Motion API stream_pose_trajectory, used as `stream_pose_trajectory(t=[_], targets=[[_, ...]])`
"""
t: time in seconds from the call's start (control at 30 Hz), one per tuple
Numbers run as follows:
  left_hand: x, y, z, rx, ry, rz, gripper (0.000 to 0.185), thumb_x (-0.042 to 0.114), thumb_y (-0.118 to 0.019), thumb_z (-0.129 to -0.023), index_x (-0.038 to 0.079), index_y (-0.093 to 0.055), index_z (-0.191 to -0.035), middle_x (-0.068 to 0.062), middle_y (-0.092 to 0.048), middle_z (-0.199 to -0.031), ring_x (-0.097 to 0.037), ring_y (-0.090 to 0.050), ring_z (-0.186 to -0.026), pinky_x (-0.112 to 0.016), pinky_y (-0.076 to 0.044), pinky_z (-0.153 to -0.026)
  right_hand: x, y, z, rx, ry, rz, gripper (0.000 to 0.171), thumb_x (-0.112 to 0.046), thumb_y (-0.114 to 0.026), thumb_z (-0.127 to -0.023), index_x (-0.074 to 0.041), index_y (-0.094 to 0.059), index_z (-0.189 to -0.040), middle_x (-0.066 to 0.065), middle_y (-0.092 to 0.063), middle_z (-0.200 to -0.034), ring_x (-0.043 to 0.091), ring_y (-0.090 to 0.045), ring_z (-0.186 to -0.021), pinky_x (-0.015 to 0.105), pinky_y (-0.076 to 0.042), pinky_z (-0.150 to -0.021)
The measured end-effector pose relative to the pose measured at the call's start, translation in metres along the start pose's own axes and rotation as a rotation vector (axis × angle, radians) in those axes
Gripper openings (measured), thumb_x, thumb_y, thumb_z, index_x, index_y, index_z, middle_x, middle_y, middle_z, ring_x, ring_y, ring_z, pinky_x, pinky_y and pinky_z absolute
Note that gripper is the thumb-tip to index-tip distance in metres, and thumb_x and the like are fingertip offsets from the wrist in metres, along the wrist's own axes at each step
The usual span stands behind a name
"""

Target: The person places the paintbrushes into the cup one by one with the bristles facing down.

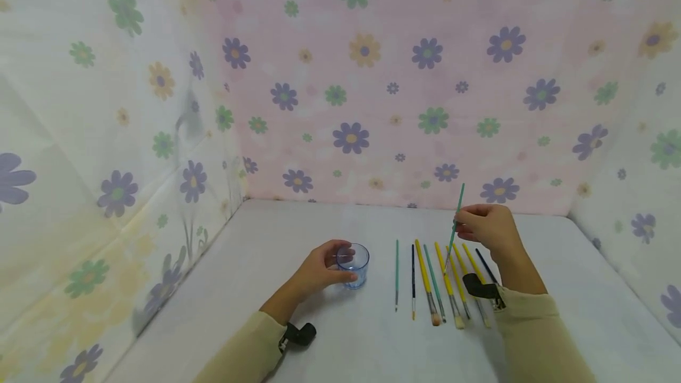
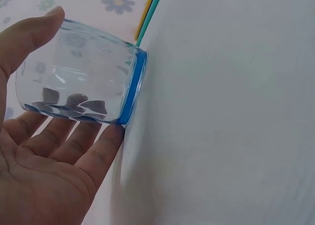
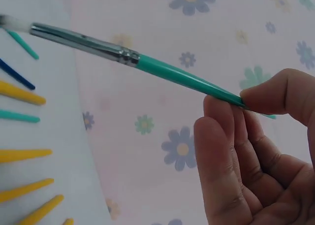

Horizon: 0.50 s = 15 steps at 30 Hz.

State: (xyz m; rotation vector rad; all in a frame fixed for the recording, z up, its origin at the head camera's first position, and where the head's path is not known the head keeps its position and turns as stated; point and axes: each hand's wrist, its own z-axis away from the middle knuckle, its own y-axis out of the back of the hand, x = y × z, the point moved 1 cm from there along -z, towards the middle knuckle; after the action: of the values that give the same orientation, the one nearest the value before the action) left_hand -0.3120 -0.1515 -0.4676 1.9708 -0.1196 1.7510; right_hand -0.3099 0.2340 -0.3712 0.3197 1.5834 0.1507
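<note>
- Pinching a green paintbrush (image 3: 162, 71) well up its handle, the right hand (image 1: 488, 228) has it tilted, bristles downward, above the row of loose paintbrushes (image 1: 423, 268).
- Over to the left hand (image 1: 318, 266), which grips a clear glass (image 1: 353, 266), thumb on one side, fingers on the other.
- And the glass? Upright, just left of the row, seemingly resting on the white table (image 1: 351, 341), with no brush standing in it.
- Done, by this look: one brush lifted, one glass in hand. Early going, I'd judge.
- Left untouched: the yellow, green and dark brushes lying side by side, bristle ends nearest.
- Held brush and glass: well apart, not touching.
</note>
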Motion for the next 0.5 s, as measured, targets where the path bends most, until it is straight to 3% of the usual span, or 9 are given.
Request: stream_pose_trajectory(t=[0.23,0.5], targets=[[0.002,-0.005,-0.003,-0.013,-0.011,-0.036,0.081,0.033,-0.091,-0.079,0.017,-0.051,-0.148,-0.008,-0.061,-0.146,-0.025,-0.06,-0.134,-0.05,-0.045,-0.113,-0.015,-0.019,0.007,0.027,0.043,-0.029,0.041,-0.028,-0.07,-0.099,0.005,-0.064,-0.122,0.004,-0.074,-0.097,0.018,-0.077,-0.087,0.03,-0.063,-0.077],[0.013,-0.01,-0.011,-0.039,0.015,-0.082,0.078,0.028,-0.091,-0.081,0.02,-0.051,-0.148,-0.007,-0.062,-0.144,-0.029,-0.058,-0.135,-0.052,-0.044,-0.114,-0.027,-0.031,0.016,0.049,0.129,-0.083,0.042,-0.028,-0.073,-0.098,0.006,-0.064,-0.122,0.007,-0.073,-0.103,0.012,-0.076,-0.086,0.028,-0.062,-0.079]])
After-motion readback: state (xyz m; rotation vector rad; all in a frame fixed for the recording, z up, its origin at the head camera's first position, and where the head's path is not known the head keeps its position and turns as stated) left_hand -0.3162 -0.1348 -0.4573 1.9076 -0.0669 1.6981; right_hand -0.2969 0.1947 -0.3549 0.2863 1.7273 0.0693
